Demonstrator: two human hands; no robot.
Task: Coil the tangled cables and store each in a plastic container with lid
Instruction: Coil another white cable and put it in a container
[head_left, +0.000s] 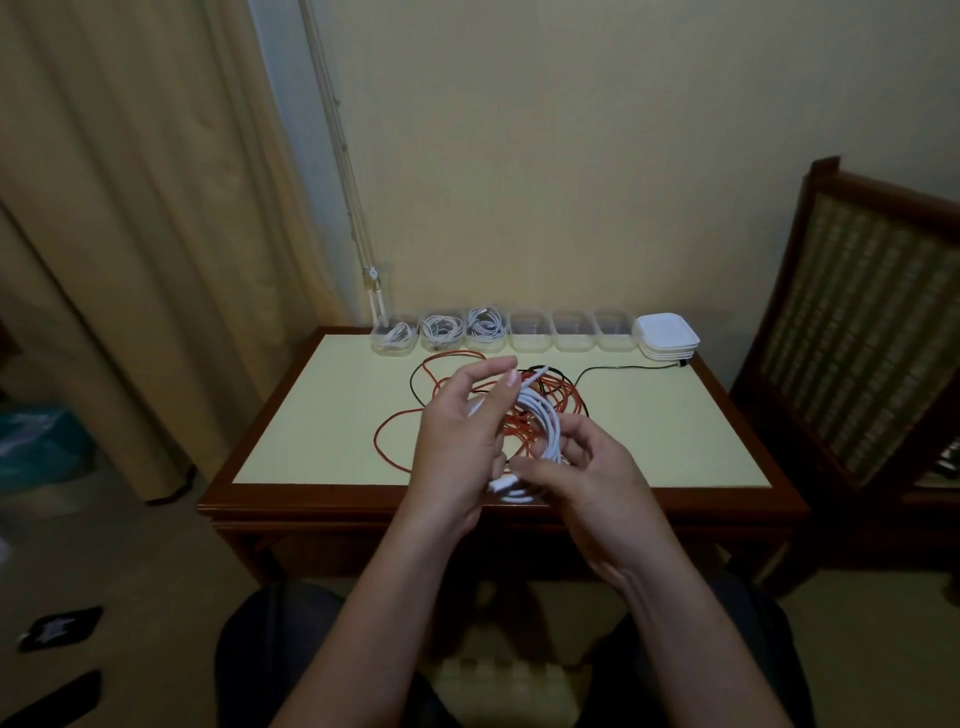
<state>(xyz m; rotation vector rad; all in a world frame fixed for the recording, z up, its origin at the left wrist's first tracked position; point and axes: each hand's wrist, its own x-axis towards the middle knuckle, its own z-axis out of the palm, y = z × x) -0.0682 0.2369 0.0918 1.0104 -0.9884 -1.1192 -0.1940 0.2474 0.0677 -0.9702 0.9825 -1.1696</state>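
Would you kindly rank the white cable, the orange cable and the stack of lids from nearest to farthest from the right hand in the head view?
1. white cable, held in the right hand itself.
2. orange cable, tangled on the table just beyond.
3. stack of lids, at the table's far right corner.

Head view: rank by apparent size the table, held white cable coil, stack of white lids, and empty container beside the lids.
1. table
2. white cable coil, inflated by nearness to the camera
3. stack of white lids
4. empty container, nearly the lids' size
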